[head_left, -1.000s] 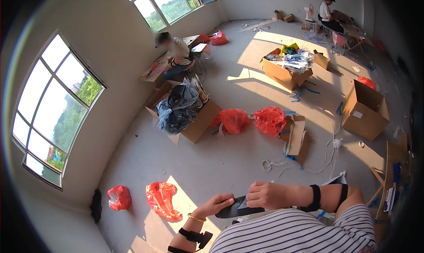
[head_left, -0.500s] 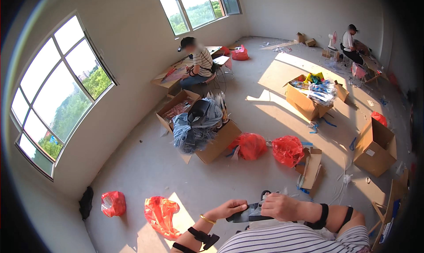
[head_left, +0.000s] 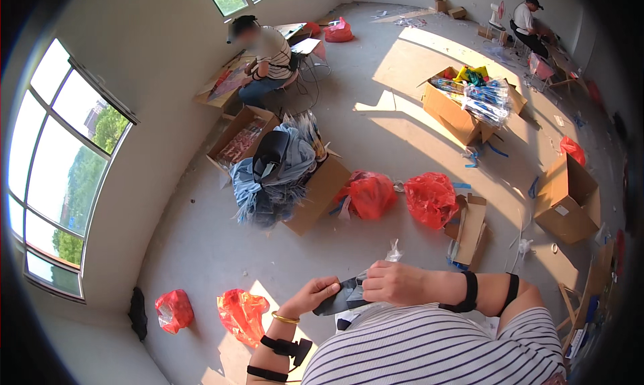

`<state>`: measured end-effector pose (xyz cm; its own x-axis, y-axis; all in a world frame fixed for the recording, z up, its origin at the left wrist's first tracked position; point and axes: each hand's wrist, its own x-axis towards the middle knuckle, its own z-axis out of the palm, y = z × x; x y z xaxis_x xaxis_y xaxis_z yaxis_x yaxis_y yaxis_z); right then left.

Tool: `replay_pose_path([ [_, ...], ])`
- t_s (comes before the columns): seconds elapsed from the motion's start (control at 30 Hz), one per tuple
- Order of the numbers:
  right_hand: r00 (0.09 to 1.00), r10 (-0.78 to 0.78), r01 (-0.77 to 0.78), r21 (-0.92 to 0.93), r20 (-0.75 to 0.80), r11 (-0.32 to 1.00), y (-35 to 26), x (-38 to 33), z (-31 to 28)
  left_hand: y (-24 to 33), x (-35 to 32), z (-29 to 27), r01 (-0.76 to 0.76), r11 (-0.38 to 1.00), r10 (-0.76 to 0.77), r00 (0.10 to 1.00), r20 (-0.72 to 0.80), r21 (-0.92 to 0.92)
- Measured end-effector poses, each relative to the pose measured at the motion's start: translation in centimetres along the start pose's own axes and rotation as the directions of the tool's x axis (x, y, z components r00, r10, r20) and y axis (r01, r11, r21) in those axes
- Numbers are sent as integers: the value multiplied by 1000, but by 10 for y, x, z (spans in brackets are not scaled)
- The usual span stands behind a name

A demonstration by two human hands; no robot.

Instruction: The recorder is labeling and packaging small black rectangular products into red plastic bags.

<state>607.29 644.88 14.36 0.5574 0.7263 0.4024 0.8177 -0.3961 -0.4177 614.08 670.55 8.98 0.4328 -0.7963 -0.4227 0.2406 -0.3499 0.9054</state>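
Observation:
A dark grey, flat, elongated thing [head_left: 345, 297] with a shiny surface is held low in front of my striped shirt. My left hand [head_left: 316, 295] grips its left end, thumb laid on top. On the other end my right hand [head_left: 396, 282] is closed, its knuckles up and its fingertips hidden. Crumpled clear plastic [head_left: 394, 251] pokes up just beyond the right hand. Something white [head_left: 355, 314] shows beneath the dark thing, partly covered by it and my shirt. The exact kind of the held thing cannot be made out.
Red plastic bags [head_left: 431, 200] and an opened flat carton [head_left: 468, 232] lie on the floor ahead. A carton [head_left: 318, 191] heaped with bluish plastic stands left of them; another box [head_left: 457, 116] holds packaged goods. Two people [head_left: 275, 53] sit working farther off.
My view has swung, so the room appears shifted left and up. Both hands keep hold of the dark thing. Clear plastic now stands up beyond my right hand; a dark loop there is out of sight.

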Motion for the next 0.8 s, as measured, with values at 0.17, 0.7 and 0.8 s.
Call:
replay_pose_path([
  [0.17, 989, 130, -131, -12, -69, 991, 37, 9, -3, 8, 52, -47, 4, 1000, -4, 993, 116, 1],
  [0.7, 766, 625, -642, -140, -150, 753, 85, 77, -12, 36, 195, -163, -211, 973, 221, 750, 623, -92],
  [0.8, 742, 656, -670, -210, -142, 712, 84, 85, -20, 40, 209, -167, -235, 969, 229, 718, 657, -81],
])
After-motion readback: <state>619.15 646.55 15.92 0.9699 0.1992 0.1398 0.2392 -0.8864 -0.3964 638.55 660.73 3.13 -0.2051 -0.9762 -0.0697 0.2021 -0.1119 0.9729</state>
